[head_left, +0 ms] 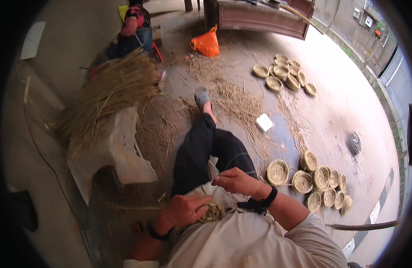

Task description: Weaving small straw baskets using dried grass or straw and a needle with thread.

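One straw piece (213, 212) sits just beyond the pale shirt (246, 236). The left hand (188, 209), fingers extended, is at its edge, grip indeterminate; the right hand (236, 182) is pinched narrow, contents indiscernible. Firm support and even tension should keep the straw tight.

The woven piece (213, 212) looks rough, matt straw, like the baskets (277, 173); that orange bag (208, 43) over there, smooth plastic.
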